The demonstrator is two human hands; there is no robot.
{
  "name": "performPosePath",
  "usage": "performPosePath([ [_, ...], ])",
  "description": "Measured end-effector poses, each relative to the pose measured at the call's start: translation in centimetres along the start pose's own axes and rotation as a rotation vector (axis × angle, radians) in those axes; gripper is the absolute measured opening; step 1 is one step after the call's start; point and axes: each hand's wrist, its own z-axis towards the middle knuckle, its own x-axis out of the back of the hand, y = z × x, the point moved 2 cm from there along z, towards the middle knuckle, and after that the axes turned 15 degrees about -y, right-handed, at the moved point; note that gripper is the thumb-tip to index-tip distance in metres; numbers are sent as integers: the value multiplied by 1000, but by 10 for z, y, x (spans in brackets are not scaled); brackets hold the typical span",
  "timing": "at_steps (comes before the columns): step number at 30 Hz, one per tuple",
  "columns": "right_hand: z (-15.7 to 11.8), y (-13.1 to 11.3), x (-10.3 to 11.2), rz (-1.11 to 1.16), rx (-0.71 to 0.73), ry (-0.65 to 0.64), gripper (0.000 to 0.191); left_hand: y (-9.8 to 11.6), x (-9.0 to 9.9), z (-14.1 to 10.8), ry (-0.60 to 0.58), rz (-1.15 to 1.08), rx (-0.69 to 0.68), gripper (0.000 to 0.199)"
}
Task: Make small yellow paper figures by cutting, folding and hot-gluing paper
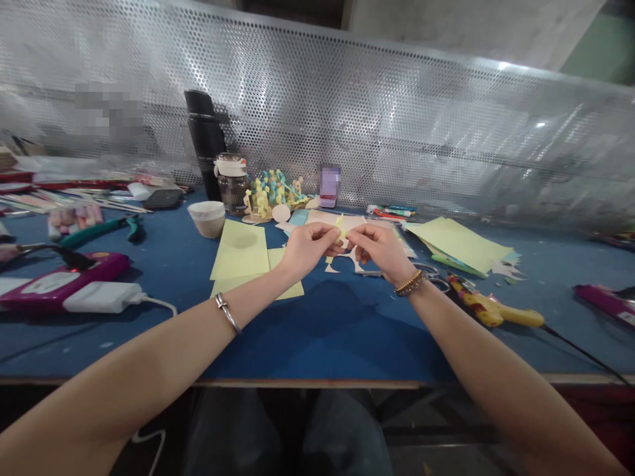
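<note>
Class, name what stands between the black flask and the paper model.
The head view shows a glass jar between the black flask and the paper model.

And the view is being taken from a camera worn on the person's head, right above the near edge of a blue workbench point(317, 382), and it is being aimed forward and down! The left hand point(310, 248) and the right hand point(380, 250) are being framed up close at dead centre, the forearms point(149, 357) are being brought in from the bottom corners, a perforated metal panel point(377, 112) is being held across the far top of the shot, and the legs point(342, 436) are being caught below the bench edge.
</note>
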Motion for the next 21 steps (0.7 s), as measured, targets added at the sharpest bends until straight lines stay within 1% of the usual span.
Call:
performPosePath([
  [6,0,0,1,-12,21,19,22,1,-1,-1,-14,12,-15,24],
  [10,0,1,2,42,9,10,22,2,-2,-3,-28,24,-59,30],
  [12,0,2,2,87,-9,-5,23,3,-2,-3,-36,59,-91,33],
  [16,0,4,1,143,-38,-43,24,4,0,-5,-36,155,-124,32],
  [21,-1,1,0,87,-45,-46,26,5,1,-7,-4,245,-127,33],
])
